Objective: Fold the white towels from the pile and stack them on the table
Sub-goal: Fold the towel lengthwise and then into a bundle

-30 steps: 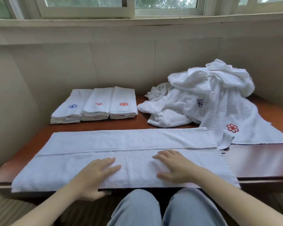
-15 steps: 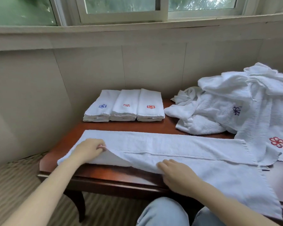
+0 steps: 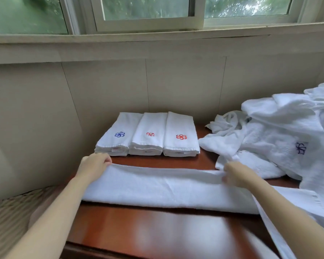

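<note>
Nearest the viewer, the bare red-brown front of the counter [image 3: 157, 232] was shown, with a striped floor covering [image 3: 6, 221] seen beside it at the left. Across the middle of the counter a long white towel [image 3: 166, 189] was laid lengthwise, its near edge rounded like a fold and its right end trailing toward the near right corner.

The far edge of this towel was held at two places. The left hand [image 3: 95, 165] was placed at the towel's left end, its fingers [image 3: 107, 159] curled over the edge and gripping it. The right hand [image 3: 238, 174] was placed further right along the same edge, its fingers [image 3: 225, 177] closed in a pinch on the cloth, just beside the lower fringe of the pile [image 3: 279, 128].

Behind the towel a strip of bare counter was left visible. Beyond it, three folded towels [image 3: 150, 144] were set side by side and touching. The left one was marked with a blue emblem, the middle and right ones with red emblems. To their right, the pile of unfolded white towels was heaped at the far right of the counter, and a dark blue emblem was shown on one of them.

The scene was closed at the back by a panelled wall [image 3: 176, 86] and a window [image 3: 148, 14].
</note>
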